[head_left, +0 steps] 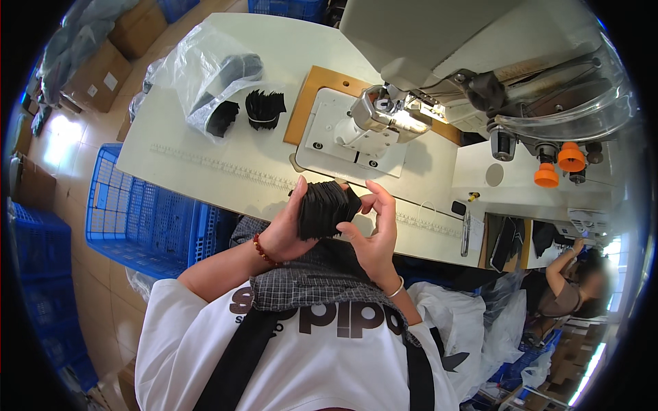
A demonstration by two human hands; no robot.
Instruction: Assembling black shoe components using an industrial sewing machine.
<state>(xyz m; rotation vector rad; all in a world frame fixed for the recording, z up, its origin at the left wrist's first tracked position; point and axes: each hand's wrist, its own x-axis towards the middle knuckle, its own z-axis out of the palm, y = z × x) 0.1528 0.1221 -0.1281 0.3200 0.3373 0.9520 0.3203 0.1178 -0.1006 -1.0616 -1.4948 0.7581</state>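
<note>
1. Sitting between the two hands, the black stack [323, 214] is above the front edge of the table [147, 140]; it is made of many thin pieces, pressed side by side.
2. I see the left hand [282, 231] gripping this stack from its left side, with the thumb upright along it; the other fingers are mostly hidden from me.
3. As for the right hand [377, 245], its thumb and fingers are spread apart at the right side of the stack. The thumb is close to the lower corner, but I cannot tell if it touches.
4. Under the hands I notice a checked cloth [312, 277] over the lap.
5. Beyond the stack, a ruler strip [223, 166] runs along the table, and behind it stands the sewing machine [370, 123].
6. To the left of the machine I find a black bundle [266, 111] with a white band, just beside a clear bag [195, 68] which holds more dark pieces.
7. Tweezers [466, 234] lie at the right; below the table's left side is a blue basket [147, 226].
</note>
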